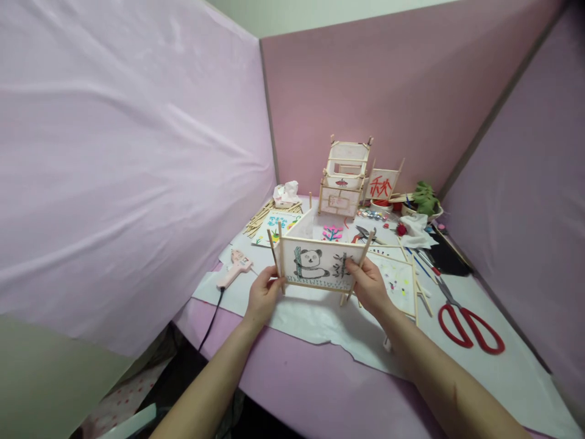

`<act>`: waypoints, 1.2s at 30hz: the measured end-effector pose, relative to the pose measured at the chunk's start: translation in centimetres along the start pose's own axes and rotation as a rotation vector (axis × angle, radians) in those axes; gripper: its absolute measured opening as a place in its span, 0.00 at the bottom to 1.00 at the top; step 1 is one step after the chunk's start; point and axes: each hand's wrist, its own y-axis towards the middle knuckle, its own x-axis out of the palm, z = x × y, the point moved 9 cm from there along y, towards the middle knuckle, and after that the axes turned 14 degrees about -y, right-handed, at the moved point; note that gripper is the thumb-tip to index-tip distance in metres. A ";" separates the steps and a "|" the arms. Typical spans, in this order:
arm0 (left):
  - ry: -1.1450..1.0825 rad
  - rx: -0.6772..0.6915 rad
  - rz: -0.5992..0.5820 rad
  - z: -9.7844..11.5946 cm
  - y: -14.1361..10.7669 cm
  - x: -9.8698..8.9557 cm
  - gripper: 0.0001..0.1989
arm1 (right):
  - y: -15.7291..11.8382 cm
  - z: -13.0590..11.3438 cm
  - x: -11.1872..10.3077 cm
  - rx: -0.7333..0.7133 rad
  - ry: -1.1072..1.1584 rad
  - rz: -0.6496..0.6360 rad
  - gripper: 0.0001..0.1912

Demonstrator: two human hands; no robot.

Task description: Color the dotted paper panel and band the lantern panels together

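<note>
Between my two hands is a box-like frame of thin wooden sticks with white paper sides (311, 281); its near side carries a drawn panda and bamboo. My left hand (265, 291) pinches the lower left corner post. At the right end, my right hand (369, 281) grips the frame, its thumb pressed on the panel beside the bamboo drawing and its other fingers behind, partly hidden. The frame is tilted, and through its open top a pink flower picture (333, 233) shows. Just left of my left hand lies a white-pink glue gun (237, 266) with a black cord.
A stacked stick-and-paper structure (343, 177) stands at the back, near a panel with a red character (381, 185). Red-handled scissors (473, 323) lie on the right. Pliers (365, 234), a potted plant (424, 198), a stick bundle (260, 218) and a flower-painted sheet (274, 222) surround the frame.
</note>
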 end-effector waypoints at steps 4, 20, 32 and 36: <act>-0.018 0.089 -0.030 2.2 0.3 0.5 0.06 | 0.5 -1.7 -0.2 -0.034 0.007 0.018 0.13; -0.252 -0.356 -0.317 2.0 -2.0 5.4 0.19 | -1.2 -3.8 -4.0 0.287 -0.103 -0.007 0.21; -0.052 -0.566 -0.452 -2.2 -1.3 11.2 0.29 | -4.8 2.4 -9.6 0.579 -0.009 0.259 0.22; -0.018 -0.482 -0.430 -2.6 -0.9 12.7 0.27 | -4.9 2.3 -10.9 0.559 -0.006 0.284 0.24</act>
